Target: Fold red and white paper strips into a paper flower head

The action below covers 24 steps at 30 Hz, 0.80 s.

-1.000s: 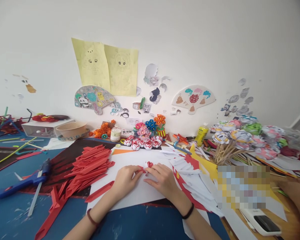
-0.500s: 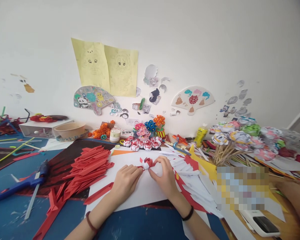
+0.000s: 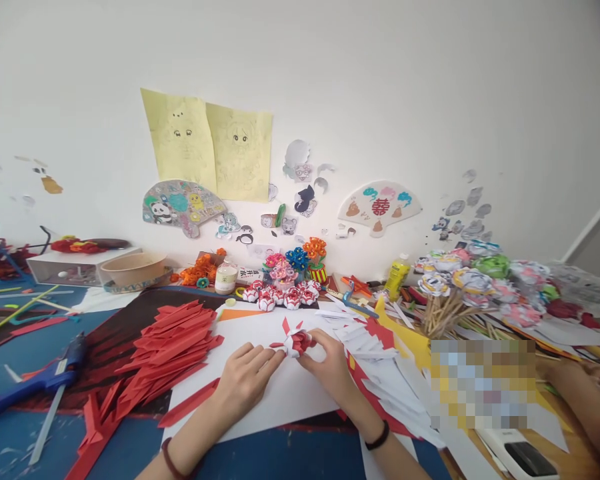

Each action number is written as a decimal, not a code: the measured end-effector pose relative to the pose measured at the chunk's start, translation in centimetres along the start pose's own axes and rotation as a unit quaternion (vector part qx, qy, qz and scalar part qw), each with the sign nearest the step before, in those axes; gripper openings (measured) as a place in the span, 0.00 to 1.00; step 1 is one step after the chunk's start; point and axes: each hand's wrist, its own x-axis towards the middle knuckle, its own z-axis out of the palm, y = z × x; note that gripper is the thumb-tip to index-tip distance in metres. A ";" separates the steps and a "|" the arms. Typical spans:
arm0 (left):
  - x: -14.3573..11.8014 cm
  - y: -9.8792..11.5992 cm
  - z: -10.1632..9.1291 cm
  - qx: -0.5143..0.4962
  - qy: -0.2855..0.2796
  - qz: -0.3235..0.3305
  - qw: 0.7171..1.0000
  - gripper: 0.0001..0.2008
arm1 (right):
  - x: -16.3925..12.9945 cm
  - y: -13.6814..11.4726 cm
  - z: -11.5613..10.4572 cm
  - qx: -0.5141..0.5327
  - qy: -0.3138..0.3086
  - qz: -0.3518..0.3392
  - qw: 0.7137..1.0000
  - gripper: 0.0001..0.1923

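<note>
A small red and white folded-paper flower (image 3: 296, 343) is held above a white sheet (image 3: 290, 403), with red points sticking out at its top and left. My right hand (image 3: 327, 365) grips the flower's right side between thumb and fingers. At the flower's left edge, my left hand (image 3: 247, 377) is closed, its thumb and index finger pinched against the lower left part; the exact contact is hidden by the fingers. Left of my left hand lies a heap of folded red paper strips (image 3: 173, 350). Folded white paper strips (image 3: 375, 370) spread out to the right of my right hand.
Finished red and white paper flowers (image 3: 291, 298) stand behind the sheet. A blue glue gun (image 3: 55, 377) lies at left. Paper flowers on sticks (image 3: 450, 287), a yellow bottle (image 3: 396, 279) and a white device (image 3: 517, 453) are at right, near another person's arm (image 3: 580, 393).
The flower has turned in my fingers, so its red inside now faces more to the right and a red point stands up. The camera view has shifted slightly.
</note>
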 end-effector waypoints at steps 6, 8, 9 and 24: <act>0.2 0.2 -0.1 -0.066 0.011 -0.042 0.997 0.11 | -0.1 -0.5 0.1 0.047 0.033 0.018 0.998 0.06; 0.3 0.2 -0.2 -0.082 0.017 -0.064 0.994 0.10 | -0.1 -0.6 0.0 0.053 0.038 0.025 0.998 0.05; 0.4 0.2 -0.2 -0.087 0.020 -0.076 0.993 0.10 | -0.1 -0.6 -0.1 0.054 0.040 0.029 0.997 0.04; 0.4 0.3 -0.1 -0.056 0.004 -0.117 0.992 0.08 | -0.3 -0.5 -0.1 0.039 0.045 0.051 0.997 0.11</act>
